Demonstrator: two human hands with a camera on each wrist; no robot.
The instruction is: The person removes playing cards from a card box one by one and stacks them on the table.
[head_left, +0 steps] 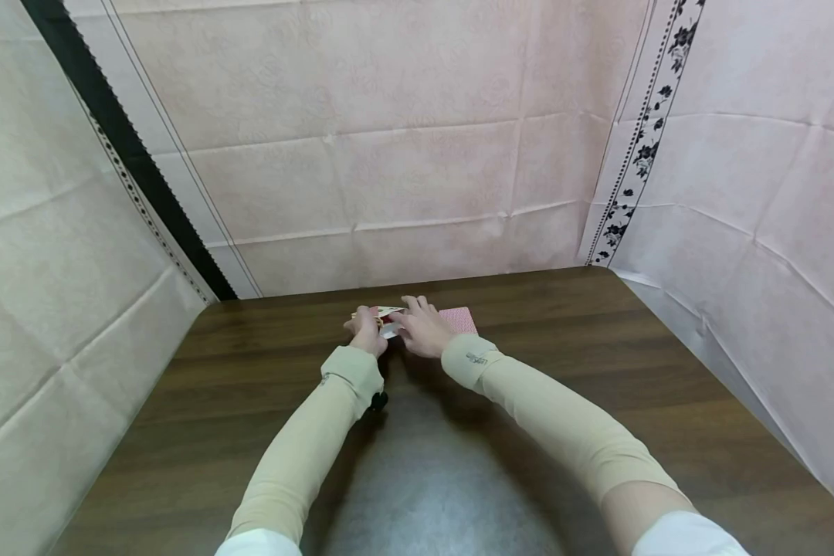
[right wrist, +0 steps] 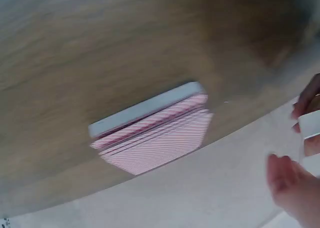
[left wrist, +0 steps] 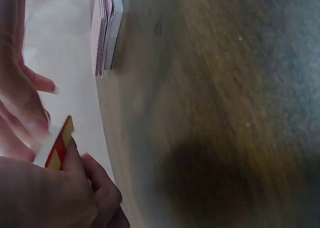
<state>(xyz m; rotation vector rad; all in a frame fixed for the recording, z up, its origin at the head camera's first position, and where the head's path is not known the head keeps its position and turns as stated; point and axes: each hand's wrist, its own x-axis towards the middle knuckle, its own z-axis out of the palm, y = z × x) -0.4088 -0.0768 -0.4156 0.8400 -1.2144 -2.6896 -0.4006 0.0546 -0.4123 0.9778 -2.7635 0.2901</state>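
Note:
My left hand (head_left: 367, 332) grips a small carton (left wrist: 61, 145) near the far edge of the table. Red and yellow show on its side in the left wrist view, and white flaps (right wrist: 311, 124) stand out in the right wrist view. Close beside it is my right hand (head_left: 427, 328), fingers extended toward the carton; it looks blurred in the right wrist view, and whether a fingertip touches the flap I cannot tell. Just right of that hand lies a stack of playing cards (right wrist: 155, 145) with pink striped backs, its layers slightly spread.
The brown wood-grain table (head_left: 417, 463) ends close behind the hands. Pale cloth (head_left: 389, 154) hangs behind the table and at both sides. A small black object (head_left: 378, 401) shows by the left wrist.

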